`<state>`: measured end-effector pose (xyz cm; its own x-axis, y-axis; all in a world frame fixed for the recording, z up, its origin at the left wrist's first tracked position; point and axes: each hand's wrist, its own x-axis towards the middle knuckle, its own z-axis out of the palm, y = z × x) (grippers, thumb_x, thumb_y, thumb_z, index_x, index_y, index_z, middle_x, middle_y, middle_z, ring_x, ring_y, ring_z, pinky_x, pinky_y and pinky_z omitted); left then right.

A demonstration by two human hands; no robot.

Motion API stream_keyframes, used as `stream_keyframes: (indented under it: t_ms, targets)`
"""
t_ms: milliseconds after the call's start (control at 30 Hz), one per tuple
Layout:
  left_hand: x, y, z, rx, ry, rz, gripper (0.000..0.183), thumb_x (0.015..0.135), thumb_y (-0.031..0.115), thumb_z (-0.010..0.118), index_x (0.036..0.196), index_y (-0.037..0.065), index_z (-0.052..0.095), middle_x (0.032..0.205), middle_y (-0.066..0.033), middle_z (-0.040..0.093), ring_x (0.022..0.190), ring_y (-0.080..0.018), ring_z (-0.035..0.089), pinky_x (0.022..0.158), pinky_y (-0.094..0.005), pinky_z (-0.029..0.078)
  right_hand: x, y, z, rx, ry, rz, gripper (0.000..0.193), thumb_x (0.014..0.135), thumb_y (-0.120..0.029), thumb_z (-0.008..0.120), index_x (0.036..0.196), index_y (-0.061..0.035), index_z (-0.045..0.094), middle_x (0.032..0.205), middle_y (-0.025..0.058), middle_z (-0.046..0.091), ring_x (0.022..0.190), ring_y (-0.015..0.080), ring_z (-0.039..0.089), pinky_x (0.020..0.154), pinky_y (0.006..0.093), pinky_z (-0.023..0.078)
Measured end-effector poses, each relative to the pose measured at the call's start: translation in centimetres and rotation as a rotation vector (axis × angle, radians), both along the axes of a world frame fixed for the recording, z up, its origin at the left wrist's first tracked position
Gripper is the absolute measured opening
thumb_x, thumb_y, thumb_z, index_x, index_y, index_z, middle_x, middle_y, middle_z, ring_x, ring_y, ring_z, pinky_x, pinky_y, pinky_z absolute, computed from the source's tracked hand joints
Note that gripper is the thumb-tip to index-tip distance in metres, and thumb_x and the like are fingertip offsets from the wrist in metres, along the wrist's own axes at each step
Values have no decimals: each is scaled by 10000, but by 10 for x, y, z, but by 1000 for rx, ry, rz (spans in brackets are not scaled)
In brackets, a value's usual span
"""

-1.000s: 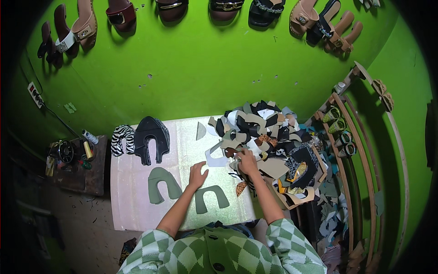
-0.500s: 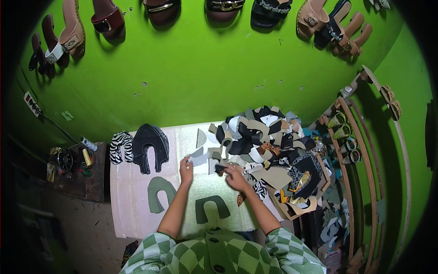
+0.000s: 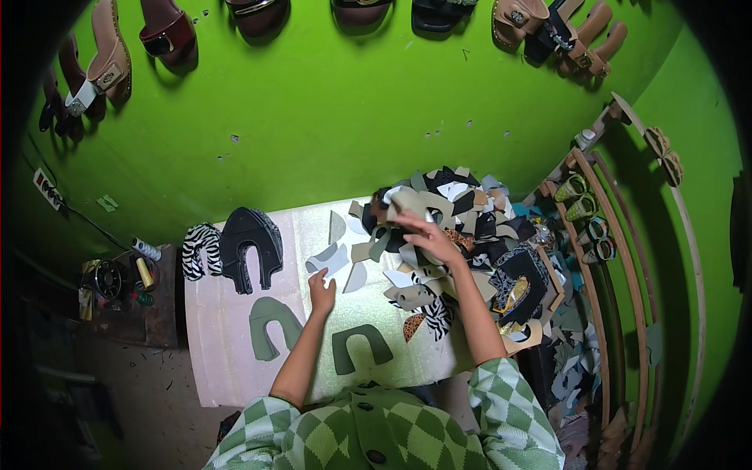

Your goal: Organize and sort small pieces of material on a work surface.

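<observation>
My left hand (image 3: 321, 294) rests on the table at the near edge of some pale grey and white cut pieces (image 3: 334, 257), fingertips touching them, thumb apart. Over the heap of scraps (image 3: 458, 207) reaches my right hand (image 3: 431, 237), its fingers stretched out and apart; I see nothing held in it. A dark, smeared patch by its fingertips is too blurred to name. Closer to me lies a dark green U-shaped piece (image 3: 342, 356). To its left are stacked lighter green U-shaped pieces (image 3: 265, 333). Black U-shaped pieces (image 3: 233, 252) and zebra-print ones (image 3: 190, 254) lie farther left.
The pale table (image 3: 215, 337) stands against a green wall (image 3: 329, 117) hung with sandals (image 3: 168, 39). On the right is a wooden rack (image 3: 599, 313) with sandals. A small dark side table (image 3: 133, 317) with thread spools (image 3: 146, 249) stands left.
My right hand has moved away and right, from the small scraps in the middle to over the heap. The dark scrap at its fingers has left that spot. My left hand has barely moved.
</observation>
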<state>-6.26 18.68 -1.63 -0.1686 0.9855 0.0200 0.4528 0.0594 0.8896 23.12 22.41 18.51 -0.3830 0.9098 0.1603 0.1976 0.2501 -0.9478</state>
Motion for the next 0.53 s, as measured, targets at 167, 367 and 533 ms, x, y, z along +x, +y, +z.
stream_keyframes:
  t_ms: [167,367,533]
  targets:
    - [8,-6,9,-12,-26,-165,389,788,102,589,1167,33,536,1136,-152,477,950,-246,519,855,-323,441,31,6,-118,-174,-597,-302,555,672,-137,682,1194,-63,510,1074,144,584,916,271,580,852,331,444]
    - [-1,-10,13,-89,-79,-158,398,804,88,565,1196,32,524,1185,-153,485,1028,-255,531,867,-312,455,-8,-32,-167,-43,-757,-491,685,666,-143,698,1268,-36,389,1103,226,529,1054,371,503,922,417,406]
    - [1,-6,8,-68,-79,-221,417,808,96,561,1220,53,513,1235,-146,471,1074,-261,519,903,-317,442,-56,-63,-163,-79,-630,8,485,763,-215,637,1224,-104,532,1228,161,532,1178,269,483,1023,381,338]
